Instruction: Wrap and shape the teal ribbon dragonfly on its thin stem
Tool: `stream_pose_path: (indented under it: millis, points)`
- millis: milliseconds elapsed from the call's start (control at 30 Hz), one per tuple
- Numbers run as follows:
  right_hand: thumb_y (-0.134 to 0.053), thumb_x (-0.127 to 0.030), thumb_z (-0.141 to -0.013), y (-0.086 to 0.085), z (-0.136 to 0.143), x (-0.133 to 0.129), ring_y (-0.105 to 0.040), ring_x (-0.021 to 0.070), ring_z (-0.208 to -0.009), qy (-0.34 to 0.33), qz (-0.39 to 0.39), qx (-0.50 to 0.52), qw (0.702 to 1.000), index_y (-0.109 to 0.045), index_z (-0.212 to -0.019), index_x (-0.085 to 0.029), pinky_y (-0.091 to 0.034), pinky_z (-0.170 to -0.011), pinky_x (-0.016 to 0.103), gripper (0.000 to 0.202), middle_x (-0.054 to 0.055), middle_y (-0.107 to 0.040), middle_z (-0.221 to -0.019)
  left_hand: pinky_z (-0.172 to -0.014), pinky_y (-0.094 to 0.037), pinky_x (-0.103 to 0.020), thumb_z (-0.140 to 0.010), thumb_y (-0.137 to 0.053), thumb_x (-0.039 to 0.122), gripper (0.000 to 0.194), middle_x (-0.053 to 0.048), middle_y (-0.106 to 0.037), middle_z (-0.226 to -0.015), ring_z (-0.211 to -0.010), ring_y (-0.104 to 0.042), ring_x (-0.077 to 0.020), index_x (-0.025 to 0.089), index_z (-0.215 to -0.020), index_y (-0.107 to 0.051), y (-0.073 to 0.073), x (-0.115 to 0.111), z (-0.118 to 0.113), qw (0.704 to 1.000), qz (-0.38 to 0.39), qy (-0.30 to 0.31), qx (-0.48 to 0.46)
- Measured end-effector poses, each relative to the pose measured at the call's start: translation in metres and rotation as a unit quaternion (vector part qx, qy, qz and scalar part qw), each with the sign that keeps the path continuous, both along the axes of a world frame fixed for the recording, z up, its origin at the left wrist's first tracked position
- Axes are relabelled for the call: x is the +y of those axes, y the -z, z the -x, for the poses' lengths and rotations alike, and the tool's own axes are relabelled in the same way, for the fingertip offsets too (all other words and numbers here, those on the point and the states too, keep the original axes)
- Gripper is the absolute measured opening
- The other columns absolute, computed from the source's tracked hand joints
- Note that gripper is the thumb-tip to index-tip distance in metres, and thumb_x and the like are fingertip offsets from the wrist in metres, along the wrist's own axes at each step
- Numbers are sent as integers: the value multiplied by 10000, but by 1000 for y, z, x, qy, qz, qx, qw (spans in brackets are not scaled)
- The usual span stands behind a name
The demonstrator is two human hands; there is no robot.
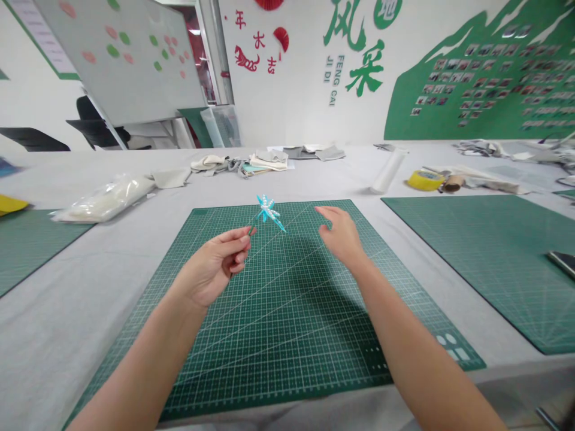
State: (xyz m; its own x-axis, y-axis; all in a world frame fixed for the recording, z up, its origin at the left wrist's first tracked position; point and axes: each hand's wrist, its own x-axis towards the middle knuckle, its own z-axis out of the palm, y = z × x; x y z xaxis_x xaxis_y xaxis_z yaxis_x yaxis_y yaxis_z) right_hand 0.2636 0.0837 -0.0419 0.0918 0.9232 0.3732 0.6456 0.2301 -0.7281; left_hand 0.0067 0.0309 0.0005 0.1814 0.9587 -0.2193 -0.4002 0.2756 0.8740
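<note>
Between the thumb and fingers of my left hand point(222, 260) is the thin green stem of a blue craft flower point(268, 209). Its pointed blue petals carry rows of white, bead-like dots, and the head tilts up and to the right. My right hand point(339, 230) is held to the right of the flower, apart from it, with thumb and index finger spread and nothing between them. Both hands are above a green cutting mat point(269, 335) with a white grid. The lower end of the stem is hidden by my left fingers.
More cutting mats lie at the right point(503, 251) and far left. Behind are a plastic-wrapped packet point(108, 197), fabric scraps point(265, 160), a white roll point(390, 170) and yellow tape point(426, 179). A dark flat object point(562, 262) rests at the right edge.
</note>
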Motion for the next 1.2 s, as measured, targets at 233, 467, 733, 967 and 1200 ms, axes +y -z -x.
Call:
stream_pose_path:
  millis: [233, 467, 733, 967, 1200]
  points:
    - [-515, -89, -633, 1, 82, -34, -622, 177, -1033, -329, 146, 467, 808, -683, -1019, -248, -482, -932, 370, 450, 14, -699, -1046, -379, -294, -123, -716, -719, 91, 211, 30, -490, -661, -490, -419, -26, 121, -921, -680, 7, -2, -18, 999, 24, 26, -13]
    - [-609, -213, -738, 6, 80, -39, -321, 30, -405, -311, 244, 503, 769, -677, -973, -179, -180, -367, 182, 247, -22, -627, -680, -396, -313, -133, -716, -733, 121, 226, 21, -532, -663, -510, -448, -41, 130, -934, -672, 21, -1, -17, 1000, 4, -18, -1]
    - [-650, -351, -794, 0, 91, -49, -269, 60, -424, -245, 150, 415, 863, -698, -805, -190, -205, -415, 220, 169, -85, -393, -477, -405, -291, -145, -641, -788, 171, 305, 21, -550, -662, -514, -434, -44, 132, -930, -699, 23, -1, -18, 998, -16, -47, 27]
    - [-564, -276, -879, -4, 86, -57, -462, 100, -530, -190, -3, 182, 965, -722, -834, -207, -345, -522, 241, 177, -27, -598, -613, -434, -268, -169, -656, -787, 266, 305, 29, -520, -587, -511, -396, -56, 133, -924, -726, 25, -3, -19, 986, -68, -74, 132]
    - [-464, -231, -943, -1, 82, -64, -636, 148, -734, -149, -149, -50, 976, -702, -900, -214, -430, -672, 263, 242, 30, -724, -837, -469, -296, -212, -714, -738, 252, 169, 12, -562, -581, -508, -410, -84, 157, -854, -741, 20, -7, -22, 955, -120, -106, 248]
